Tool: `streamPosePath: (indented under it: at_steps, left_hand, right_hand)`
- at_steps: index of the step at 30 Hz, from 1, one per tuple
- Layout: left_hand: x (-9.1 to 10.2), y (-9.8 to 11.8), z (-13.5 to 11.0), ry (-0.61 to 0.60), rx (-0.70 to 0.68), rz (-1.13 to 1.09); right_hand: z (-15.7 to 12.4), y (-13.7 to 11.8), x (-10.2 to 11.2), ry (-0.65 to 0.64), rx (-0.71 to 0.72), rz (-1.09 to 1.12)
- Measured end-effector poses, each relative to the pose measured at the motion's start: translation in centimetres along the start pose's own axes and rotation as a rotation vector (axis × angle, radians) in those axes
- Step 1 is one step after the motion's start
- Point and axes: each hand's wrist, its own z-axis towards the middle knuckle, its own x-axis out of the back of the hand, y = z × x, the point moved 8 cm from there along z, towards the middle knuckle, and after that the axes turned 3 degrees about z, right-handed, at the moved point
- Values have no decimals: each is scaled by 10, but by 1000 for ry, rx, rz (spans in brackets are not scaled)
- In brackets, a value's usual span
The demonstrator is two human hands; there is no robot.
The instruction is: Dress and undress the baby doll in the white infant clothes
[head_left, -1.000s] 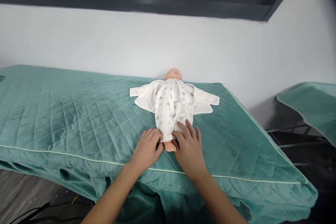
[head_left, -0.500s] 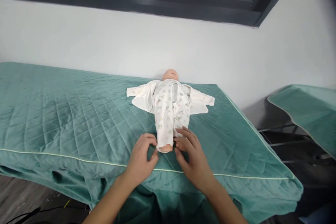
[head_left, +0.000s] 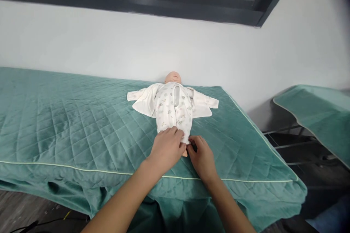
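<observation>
A baby doll lies on its back on a green quilted bed, head toward the wall. It wears white printed trousers over an open white jacket spread out to both sides. My left hand lies over the cuff of the doll's left-side trouser leg, fingers curled on the cloth. My right hand is closed on the cuff of the other leg, beside a bare doll foot.
A white wall runs behind the bed under a dark window frame. A second green-covered bed stands at the right, with a gap of dark floor between. The near bed edge has pale piping.
Both hands have closed in on the trouser cuffs. The left hand moved right and up over the leg end; the right hand's spread fingers have curled shut. The view shifted slightly right.
</observation>
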Motion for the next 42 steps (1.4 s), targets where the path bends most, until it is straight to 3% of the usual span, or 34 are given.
streamPosePath:
  at_steps: [4, 10, 13, 18, 26, 31, 35, 42]
  left_hand:
    - [3, 1, 3, -5, 26, -25]
    - [14, 1, -3, 59, 47, -189]
    - [16, 0, -12, 109, 28, -234]
    - [22, 12, -32, 225, -84, -51]
    - [16, 24, -56, 220, -172, 65]
    - [9, 12, -68, 300, -136, -61]
    - [3, -12, -81, 388, 18, -93]
    - [-10, -39, -89, 376, 116, -347]
  right_hand:
    - [3, -28, 19, 13, 105, 116]
    - [-4, -61, 43, 3, 288, 55]
    - [-9, -55, 47, -2, 290, 14]
    - [-22, -42, 39, -40, 251, 12]
    - [-40, -18, 21, -124, 122, 82]
    - [-42, 7, 9, -184, -20, 193]
    - [-42, 15, 10, -201, -102, 302]
    - [-44, 21, 7, -202, -130, 340]
